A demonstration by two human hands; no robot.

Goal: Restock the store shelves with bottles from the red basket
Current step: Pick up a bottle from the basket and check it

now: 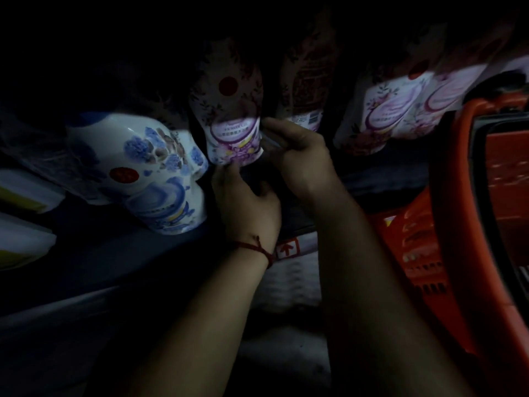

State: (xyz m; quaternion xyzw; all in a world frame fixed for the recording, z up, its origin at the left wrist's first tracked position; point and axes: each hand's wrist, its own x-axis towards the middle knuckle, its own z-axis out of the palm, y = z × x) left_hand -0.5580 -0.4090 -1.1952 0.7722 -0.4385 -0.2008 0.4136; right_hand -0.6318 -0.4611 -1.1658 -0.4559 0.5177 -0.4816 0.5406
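Note:
A white bottle with a purple flower label (pixel 233 133) stands on the dark shelf (pixel 120 247) in the middle of the view. My left hand (pixel 246 207), with a red string at the wrist, holds its lower edge from below. My right hand (pixel 297 156) grips the bottle's right side with curled fingers. The red basket (pixel 446 224) stands at the right, its inside mostly dark.
A white bottle with blue flowers (pixel 148 170) stands just left of the held one. More purple-labelled bottles (pixel 395 110) line the shelf to the right, one dark bottle (pixel 303 87) behind my right hand. Pale packages (pixel 23 196) lie at the far left. The scene is very dim.

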